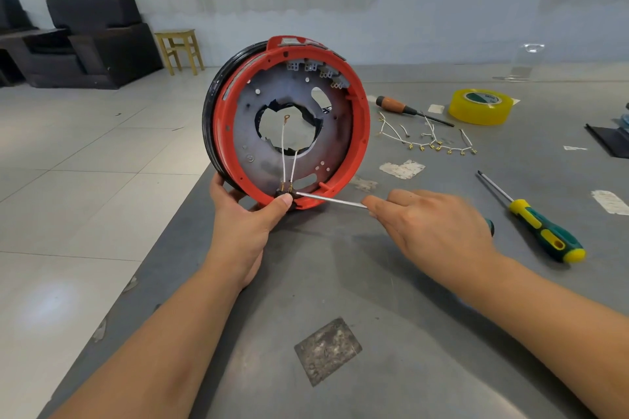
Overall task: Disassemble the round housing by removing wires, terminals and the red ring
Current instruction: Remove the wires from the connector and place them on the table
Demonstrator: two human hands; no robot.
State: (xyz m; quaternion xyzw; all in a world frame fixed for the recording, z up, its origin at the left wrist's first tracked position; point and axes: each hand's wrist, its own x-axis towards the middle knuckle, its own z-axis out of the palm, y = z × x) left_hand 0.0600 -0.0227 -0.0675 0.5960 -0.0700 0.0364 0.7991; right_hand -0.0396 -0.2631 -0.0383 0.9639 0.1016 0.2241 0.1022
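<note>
Here, in the head view, the round housing with its black outer rim and grey metal plate (289,133) stands on edge near the left edge of the grey table (391,282), its open face turned toward the person. The red plastic ring (359,133) sits seated around the plate. The left hand (245,214) grips the housing's bottom rim, thumb pressed just beside the small brass terminals (287,188), from which two thin white wires (287,153) rise toward the ragged centre hole. The right hand (429,224) curls around a slim steel-shafted screwdriver (330,201), index finger laid along the shaft; its tip touches the terminals at the lower rim, and a green handle end peeks out past the hand. Toward the table's right edge lie a green-and-yellow-handled screwdriver (544,235), a loose string of white wires with brass ends (429,139), an orange-handled screwdriver (405,109) and a yellow roll of tape (480,106).
</note>
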